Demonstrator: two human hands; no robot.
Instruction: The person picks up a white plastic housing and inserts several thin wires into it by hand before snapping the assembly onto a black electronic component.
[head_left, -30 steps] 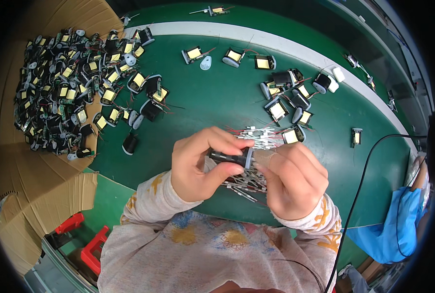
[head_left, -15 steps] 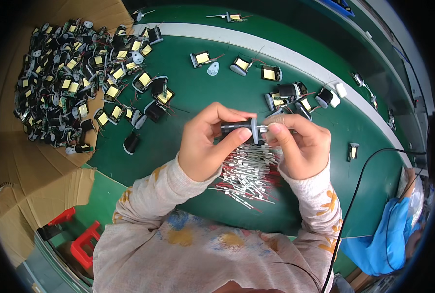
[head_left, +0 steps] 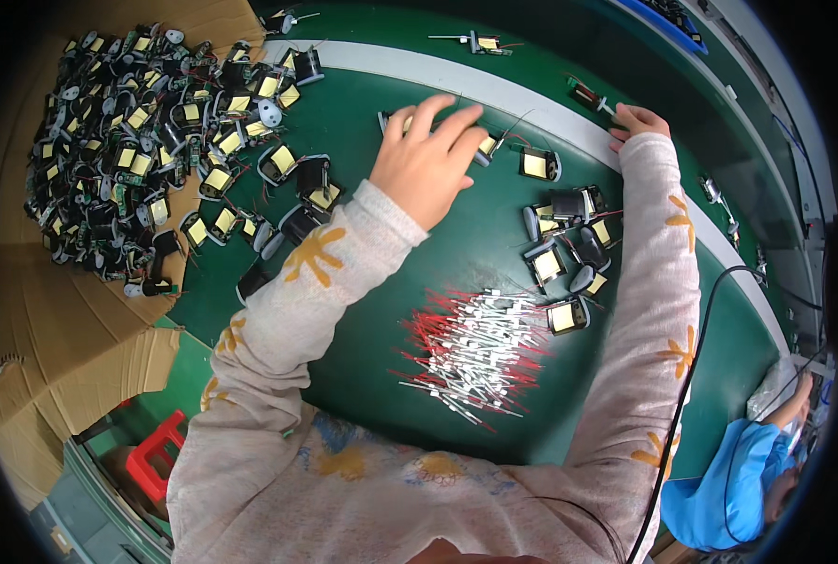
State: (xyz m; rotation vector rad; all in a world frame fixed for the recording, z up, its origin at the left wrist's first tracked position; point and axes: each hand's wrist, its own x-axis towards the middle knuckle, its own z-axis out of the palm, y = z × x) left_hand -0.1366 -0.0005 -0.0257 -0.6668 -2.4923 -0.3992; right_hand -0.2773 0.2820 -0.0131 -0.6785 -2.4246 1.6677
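While left hand [head_left: 428, 158] splays above green table [head_left: 485, 235], right hand [head_left: 639, 124] at part [head_left: 586, 94] beyond white strip [head_left: 391, 64], grip unclear.

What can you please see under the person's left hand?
Under the left hand, a grey cap edge and some yellow pad show; whatever else lies beneath is covered, so I cannot tell whether it touches anything.

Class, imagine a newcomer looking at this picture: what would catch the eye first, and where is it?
Probably the heap of black parts with yellow patches in the cardboard box, at the left. Next, the pile of white-and-red wires in the middle of the green table. Beyond it, the left hand is spread among loose parts, with the right hand farther right.
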